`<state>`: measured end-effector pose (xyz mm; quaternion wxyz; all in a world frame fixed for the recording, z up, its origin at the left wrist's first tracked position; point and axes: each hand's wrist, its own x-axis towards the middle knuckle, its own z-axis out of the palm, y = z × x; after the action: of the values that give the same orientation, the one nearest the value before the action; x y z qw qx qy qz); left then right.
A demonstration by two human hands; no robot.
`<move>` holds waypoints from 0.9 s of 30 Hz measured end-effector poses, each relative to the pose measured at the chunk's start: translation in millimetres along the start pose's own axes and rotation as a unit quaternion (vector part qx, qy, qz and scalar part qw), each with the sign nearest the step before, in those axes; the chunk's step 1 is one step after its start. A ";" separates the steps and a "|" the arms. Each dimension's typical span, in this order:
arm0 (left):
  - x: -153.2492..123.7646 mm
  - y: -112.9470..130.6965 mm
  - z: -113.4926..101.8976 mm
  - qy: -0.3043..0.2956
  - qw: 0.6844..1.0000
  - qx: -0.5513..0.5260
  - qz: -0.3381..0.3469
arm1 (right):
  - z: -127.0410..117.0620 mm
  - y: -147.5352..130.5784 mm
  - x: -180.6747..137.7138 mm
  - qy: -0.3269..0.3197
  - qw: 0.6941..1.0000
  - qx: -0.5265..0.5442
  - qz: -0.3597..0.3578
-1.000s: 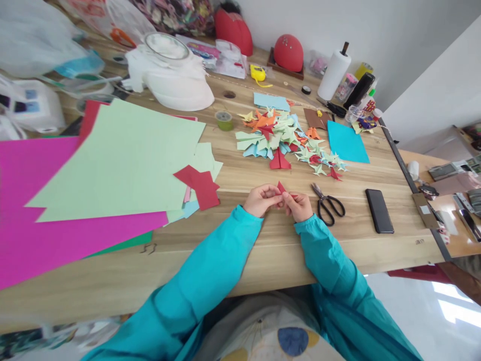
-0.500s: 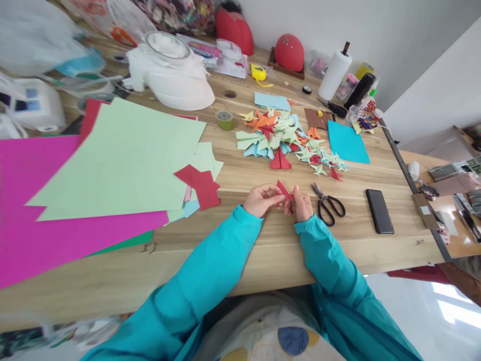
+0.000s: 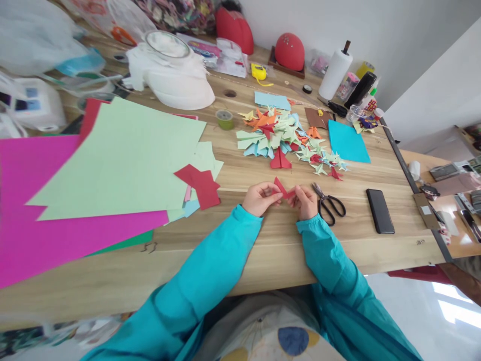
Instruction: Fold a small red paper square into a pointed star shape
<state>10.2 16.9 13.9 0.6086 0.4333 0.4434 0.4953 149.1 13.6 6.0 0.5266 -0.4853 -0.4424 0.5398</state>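
Observation:
Between my hands is a small folded piece of red paper [image 3: 280, 185], bent into a V shape. My left hand [image 3: 262, 198] pinches its left side between thumb and fingers. On the other side, my right hand [image 3: 305, 201] grips the right end, partly hiding it. Black-handled scissors [image 3: 330, 204] lie just right of my right hand, blades pointing away from me. Beyond my hands sits a pile of folded paper shapes [image 3: 281, 129] in green, orange, blue and red. Red paper scraps [image 3: 206, 187] rest to the left.
Large pale green sheets [image 3: 124, 160] and a magenta sheet [image 3: 22, 220] cover the table's left side. A phone [image 3: 380, 211] lies at the right, with a turquoise sheet [image 3: 348, 142] behind it. Farther back are a green tape roll [image 3: 224, 120], a yellow tape measure [image 3: 258, 72] and a paper roll [image 3: 335, 75].
My right hand has shifted slightly right, and more of the red paper shows between my hands. My left hand stays almost in place, still holding the paper.

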 end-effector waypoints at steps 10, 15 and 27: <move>2.7 -3.0 -1.0 0.055 0.998 -0.006 0.036 | 8.6 -10.2 -9.3 -0.071 0.996 -0.018 -0.046; 4.8 -6.5 -5.0 0.065 0.996 0.018 0.065 | 10.6 -11.1 -14.7 -0.106 0.992 -0.047 -0.045; 2.9 -1.9 -5.2 -0.031 0.969 -0.233 -0.079 | 7.3 -7.7 -4.9 -0.053 0.998 -0.010 -0.019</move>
<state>5.9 20.0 10.6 0.7436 0.2583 0.3295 0.5212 142.8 9.4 14.9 0.5074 -0.4529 -0.4844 0.5503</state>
